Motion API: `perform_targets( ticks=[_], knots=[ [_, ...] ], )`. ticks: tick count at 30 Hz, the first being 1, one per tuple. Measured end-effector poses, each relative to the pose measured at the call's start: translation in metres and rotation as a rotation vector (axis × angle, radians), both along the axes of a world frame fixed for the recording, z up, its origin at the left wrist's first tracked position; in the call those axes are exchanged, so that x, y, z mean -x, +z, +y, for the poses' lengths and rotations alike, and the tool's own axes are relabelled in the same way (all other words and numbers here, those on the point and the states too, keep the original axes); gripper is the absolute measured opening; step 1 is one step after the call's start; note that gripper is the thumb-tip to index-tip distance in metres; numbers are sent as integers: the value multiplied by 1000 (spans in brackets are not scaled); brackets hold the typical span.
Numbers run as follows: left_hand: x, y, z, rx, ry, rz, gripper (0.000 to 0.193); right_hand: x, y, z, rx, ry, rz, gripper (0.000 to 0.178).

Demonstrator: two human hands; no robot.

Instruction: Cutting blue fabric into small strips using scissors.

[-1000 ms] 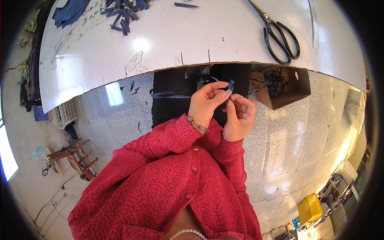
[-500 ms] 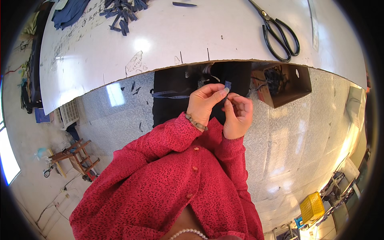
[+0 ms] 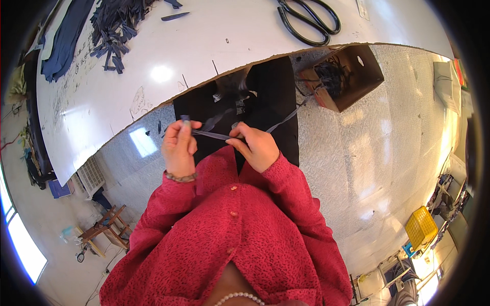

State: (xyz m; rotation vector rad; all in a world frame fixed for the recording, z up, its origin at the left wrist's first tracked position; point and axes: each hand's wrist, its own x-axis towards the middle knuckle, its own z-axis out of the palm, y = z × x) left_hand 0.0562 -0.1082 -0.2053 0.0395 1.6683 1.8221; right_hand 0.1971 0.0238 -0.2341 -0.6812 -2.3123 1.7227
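Fingers of the left hand (image 3: 178,152) pinch a blue-grey strip (image 3: 212,135) near its tip; those of the right hand (image 3: 260,149) pinch it farther along — near-straight span between, above the black-clad lap (image 3: 279,86). Risk: tail runs toward the cardboard box (image 3: 368,71), so tangled strips there could snag it; a loose pinch could drop it. Appearance: narrow, flat, soft-looking.

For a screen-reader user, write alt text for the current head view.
A person's left hand and right hand hold a dark strip between them. Beyond, a white table bears black-handled scissors and a heap of dark strips; an open box stands to the right.
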Motion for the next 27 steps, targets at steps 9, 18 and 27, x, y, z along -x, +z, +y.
perform_targets(
  ticks=[9, 18, 27],
  knots=[
    [83, -27, -103, -24, 373, -318, 15, 5, -3, -9, -64, 253, -74, 17],
    [159, -69, -216, 57, 771, -185, 19, 2, -12, -19, -103, 331, -55, 20],
    [199, -66, -260, 111, 867, -27, 18, -2, -19, -14, -130, 361, -150, 17]
  ],
)
